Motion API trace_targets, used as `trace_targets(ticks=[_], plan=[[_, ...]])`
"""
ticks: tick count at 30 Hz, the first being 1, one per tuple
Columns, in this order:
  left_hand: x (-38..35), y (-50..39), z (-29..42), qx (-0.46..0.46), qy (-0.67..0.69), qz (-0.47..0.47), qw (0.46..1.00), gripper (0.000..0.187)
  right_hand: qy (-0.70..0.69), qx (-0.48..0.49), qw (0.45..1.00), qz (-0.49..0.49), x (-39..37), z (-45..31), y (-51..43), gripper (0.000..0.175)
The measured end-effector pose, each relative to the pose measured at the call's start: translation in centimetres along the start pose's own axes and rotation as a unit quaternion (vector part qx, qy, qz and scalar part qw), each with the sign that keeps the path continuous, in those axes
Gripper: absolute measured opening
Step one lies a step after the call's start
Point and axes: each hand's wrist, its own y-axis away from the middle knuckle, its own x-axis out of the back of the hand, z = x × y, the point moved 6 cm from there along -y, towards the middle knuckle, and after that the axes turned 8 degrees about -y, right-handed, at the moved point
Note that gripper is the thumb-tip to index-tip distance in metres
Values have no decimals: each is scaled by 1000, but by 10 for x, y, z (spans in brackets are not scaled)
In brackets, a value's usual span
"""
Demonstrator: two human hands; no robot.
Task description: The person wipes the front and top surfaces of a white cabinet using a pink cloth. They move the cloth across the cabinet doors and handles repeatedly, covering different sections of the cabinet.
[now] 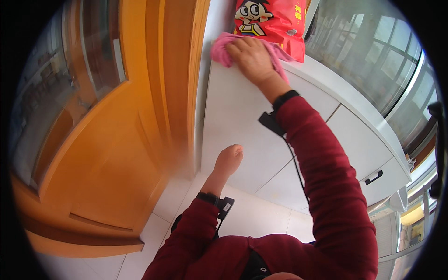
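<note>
A crumpled pink cloth (221,49) lies on the top of a white cabinet (241,115), at its left end. My right hand (251,59) presses over the cloth, fingers bent, with folds showing on both sides of it. Right behind the cloth stands a red plastic bag (287,21) printed with a cartoon child. Lower down, my left hand (229,159) hangs in front of the cabinet's white panels, curled into a loose fist. Nothing shows in it.
An orange wooden door (105,157) with glass panes is to the left, beside its wooden frame (178,70). Window glass (364,45) runs behind the cabinet top. A black handle (373,177) sticks out from the cabinet. Pale floor tiles (259,213) lie below.
</note>
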Motion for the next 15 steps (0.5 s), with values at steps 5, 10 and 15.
trace_targets(ticks=[5, 10, 15], plan=[[9, -1, 4, 22, 29, 3, 999, 29, -162, -32, 985, -45, -14, -3, -33, 23], [16, 2, 8, 34, 54, -2, 998, 32, -74, -243, 967, 25, 80, 60, -6, 37], [15, 5, 9, 37, 47, -10, 998, 33, -56, -449, 891, -41, 97, 98, 49, 50]])
